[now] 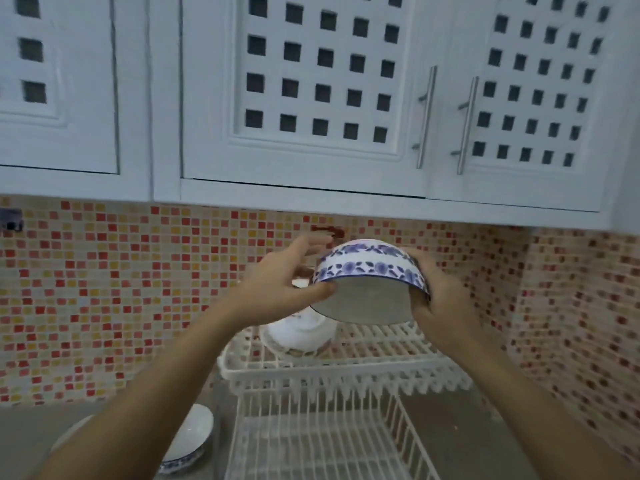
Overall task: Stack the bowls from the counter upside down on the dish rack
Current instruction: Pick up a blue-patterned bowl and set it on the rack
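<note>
A white bowl with blue flower bands [367, 271] hangs in the air above the white two-tier dish rack [346, 372], tilted with its mouth toward me and down. My right hand [433, 303] grips its right rim. My left hand [280, 282] touches its left rim with thumb below and fingers spread. One white bowl [298, 330] lies upside down on the rack's upper tier, partly hidden by the held bowl. Another white bowl with a blue rim band [190, 441] stands on the counter at lower left, partly behind my left forearm.
White wall cabinets with metal handles [427, 116] hang close above the rack. A red and yellow mosaic backsplash [104, 289] runs behind. The grey counter [450, 427] shows beside the rack's lower tier [311, 445].
</note>
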A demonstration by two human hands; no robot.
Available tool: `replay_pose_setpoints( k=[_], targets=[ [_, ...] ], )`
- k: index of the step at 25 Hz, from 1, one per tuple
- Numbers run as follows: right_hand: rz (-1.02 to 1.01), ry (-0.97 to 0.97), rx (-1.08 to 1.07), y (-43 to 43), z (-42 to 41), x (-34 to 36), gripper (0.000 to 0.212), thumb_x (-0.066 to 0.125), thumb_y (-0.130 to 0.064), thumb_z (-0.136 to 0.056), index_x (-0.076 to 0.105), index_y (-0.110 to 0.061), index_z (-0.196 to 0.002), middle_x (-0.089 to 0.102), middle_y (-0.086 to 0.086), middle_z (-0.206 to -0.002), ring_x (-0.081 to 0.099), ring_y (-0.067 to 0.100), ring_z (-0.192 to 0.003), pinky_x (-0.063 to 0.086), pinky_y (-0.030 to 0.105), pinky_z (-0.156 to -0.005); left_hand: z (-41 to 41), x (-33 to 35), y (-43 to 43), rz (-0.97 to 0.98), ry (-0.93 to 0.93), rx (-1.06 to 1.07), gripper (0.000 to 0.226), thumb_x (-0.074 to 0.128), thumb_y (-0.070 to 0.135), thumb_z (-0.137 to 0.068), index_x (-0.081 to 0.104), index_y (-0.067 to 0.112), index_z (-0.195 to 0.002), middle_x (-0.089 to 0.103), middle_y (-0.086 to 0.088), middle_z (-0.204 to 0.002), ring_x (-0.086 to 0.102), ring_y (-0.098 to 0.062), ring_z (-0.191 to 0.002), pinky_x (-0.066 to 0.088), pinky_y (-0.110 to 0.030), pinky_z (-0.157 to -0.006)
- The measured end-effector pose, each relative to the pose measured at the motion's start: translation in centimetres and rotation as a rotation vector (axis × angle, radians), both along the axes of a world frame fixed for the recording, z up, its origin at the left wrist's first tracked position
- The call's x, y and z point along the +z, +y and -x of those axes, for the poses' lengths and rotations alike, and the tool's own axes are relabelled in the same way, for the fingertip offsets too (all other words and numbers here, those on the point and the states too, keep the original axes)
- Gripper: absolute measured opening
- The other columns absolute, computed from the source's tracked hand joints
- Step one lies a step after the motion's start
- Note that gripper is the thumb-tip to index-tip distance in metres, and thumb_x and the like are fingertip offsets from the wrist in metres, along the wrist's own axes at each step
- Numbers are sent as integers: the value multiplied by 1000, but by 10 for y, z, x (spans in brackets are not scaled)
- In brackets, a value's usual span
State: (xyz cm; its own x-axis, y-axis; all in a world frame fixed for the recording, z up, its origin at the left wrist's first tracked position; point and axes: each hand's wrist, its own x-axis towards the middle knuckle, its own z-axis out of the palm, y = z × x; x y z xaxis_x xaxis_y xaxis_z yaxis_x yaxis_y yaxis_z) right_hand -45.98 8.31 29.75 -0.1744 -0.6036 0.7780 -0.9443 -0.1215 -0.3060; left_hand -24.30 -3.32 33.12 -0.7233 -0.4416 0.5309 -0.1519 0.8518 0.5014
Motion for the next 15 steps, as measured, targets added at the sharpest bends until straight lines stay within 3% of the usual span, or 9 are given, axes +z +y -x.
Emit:
replay_pose_setpoints(
  k=[2,4,6,7,9,10,13,15],
  targets=[
    [-25,148,-62,4,37,-5,55,47,-16,-84,38,-21,-137,66,11,-109,64,30,-77,54,42,-57,34,4,7,27,-159,-93,69,65,38,-84,25,38,-141,48,20,-133,54,-2,-111,47,-19,-91],
    [-48,265,-89,2,61,-10,62,55,-10,-79,31,-23,-136,63,16,-115,64,34,-68,54,45,-51,61,4,7,17,-262,-129,80,68,37,-82,17,40,-144,43,26,-127,51,8,-105,42,-5,-82],
    [-90,333,-95,-1,83,-15,71,62,0,-77,27,-24,-133,59,16,-124,61,31,-56,51,38,-43,86,-2,5,-21,-299,-137,89,71,36,-80,11,40,-146,36,23,-133,47,4,-111,40,-7,-88],
    [-107,347,-75,-3,94,-17,74,64,4,-76,27,-25,-133,57,15,-129,61,31,-57,51,37,-44,97,-6,3,-21,-304,-124,93,73,37,-78,11,40,-147,34,20,-139,45,-2,-119,41,-15,-96],
    [-123,358,-28,-11,114,-16,76,63,5,-77,26,-26,-136,51,11,-139,66,37,-71,54,39,-55,115,-15,-2,23,-301,-51,95,76,42,-72,16,38,-146,32,13,-147,42,-11,-128,40,-33,-108],
    [-151,362,-1,-16,125,-16,76,62,2,-79,26,-26,-140,47,10,-143,67,38,-83,55,39,-65,122,-19,-4,48,-304,-4,95,77,43,-71,19,35,-145,33,10,-147,41,-13,-129,39,-35,-108],
    [-456,295,136,-28,150,-10,88,67,-31,-81,11,-27,-149,23,-2,-156,42,21,-131,42,33,-102,139,-31,-10,137,-344,83,91,79,37,-70,25,27,-142,34,5,-141,40,-11,-117,41,-26,-95],
    [-647,314,176,-35,159,-8,103,67,-57,-73,2,-32,-149,12,-10,-157,26,11,-139,33,34,-112,150,-39,-15,162,-375,97,91,81,33,-70,25,22,-141,30,5,-140,35,-8,-113,41,-23,-94]
  ],
)
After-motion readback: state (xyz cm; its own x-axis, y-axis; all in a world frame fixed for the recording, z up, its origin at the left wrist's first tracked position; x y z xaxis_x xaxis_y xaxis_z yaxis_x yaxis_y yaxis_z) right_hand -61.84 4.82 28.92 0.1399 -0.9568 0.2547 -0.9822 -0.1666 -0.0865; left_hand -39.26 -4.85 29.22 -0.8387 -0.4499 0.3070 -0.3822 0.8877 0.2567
